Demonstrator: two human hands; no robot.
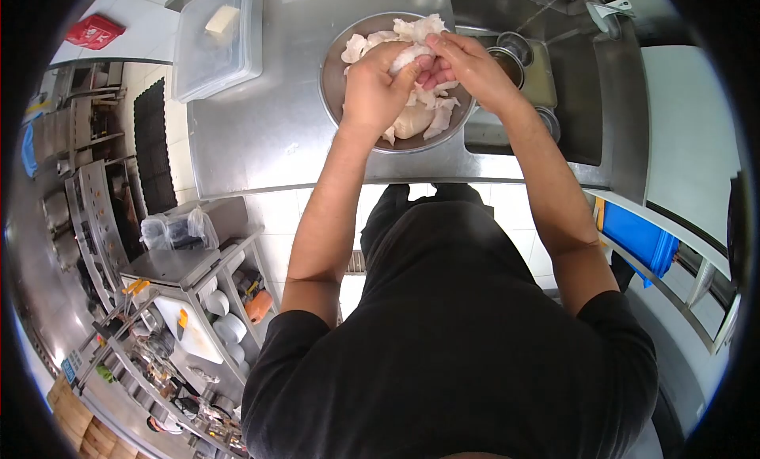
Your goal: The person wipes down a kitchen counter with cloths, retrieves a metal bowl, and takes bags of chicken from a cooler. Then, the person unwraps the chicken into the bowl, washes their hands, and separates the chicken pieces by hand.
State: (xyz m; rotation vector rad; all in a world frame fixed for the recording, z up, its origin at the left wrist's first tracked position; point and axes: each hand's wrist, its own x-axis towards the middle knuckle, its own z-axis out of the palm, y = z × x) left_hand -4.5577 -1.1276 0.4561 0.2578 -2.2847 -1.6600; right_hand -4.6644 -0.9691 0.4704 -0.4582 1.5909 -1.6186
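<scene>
A wide round metal bowl [331,91] stands on the steel counter, holding pale whitish pieces that look like raw meat or fish [413,121]. Over the bowl, my left hand [378,87] has its thumb and fingers closed around a white piece [409,58]. My right hand [467,66] is beside it, touching the same piece, its fingers curled and pinched at the piece's right side. Both hands meet above the middle of the bowl. Fingertips partly hide the held piece.
A clear plastic container [214,51] with a pale block sits at the counter's left. Right of the bowl is a steel sink [582,118] with round metal containers [507,63]. A shelf cart [190,265] with dishes stands lower left. A blue object [640,236] is at right.
</scene>
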